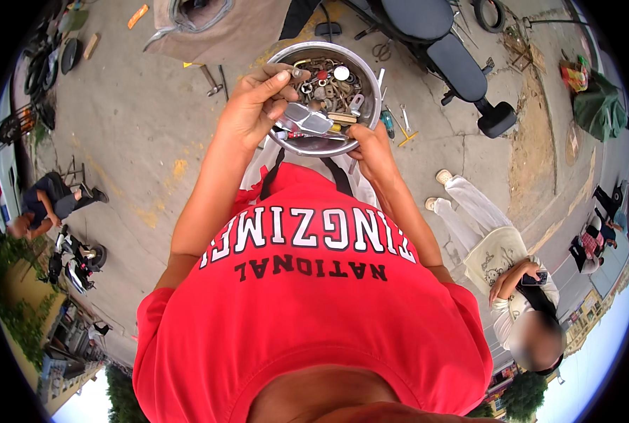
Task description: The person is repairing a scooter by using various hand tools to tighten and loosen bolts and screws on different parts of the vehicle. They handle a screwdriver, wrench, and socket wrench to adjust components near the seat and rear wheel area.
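A round metal bowl (pixel 375 106) is held up in front of my red shirt, filled with small metal hardware (pixel 332 92). My right hand (pixel 372 143) grips its near right rim, the thumb over the edge. Over the left side of the bowl, my left hand (pixel 258 102) is closed, pinching a small metal piece (pixel 298 73) between thumb and fingers; its exact kind is too small to tell. Inside the bowl lie a white round cap (pixel 341 72), a shiny grey flat piece (pixel 307 118) and a red-and-clear stick-shaped item (pixel 299 135).
On the ground beyond lie a hammer (pixel 211 81), pliers (pixel 382 51) and a yellow-handled tool (pixel 407 137). A black padded seat (pixel 455 67) stands at far right. Someone holding a phone (pixel 534 278) stands to the right; another person (pixel 46 201) sits at left near a motorbike (pixel 78 261).
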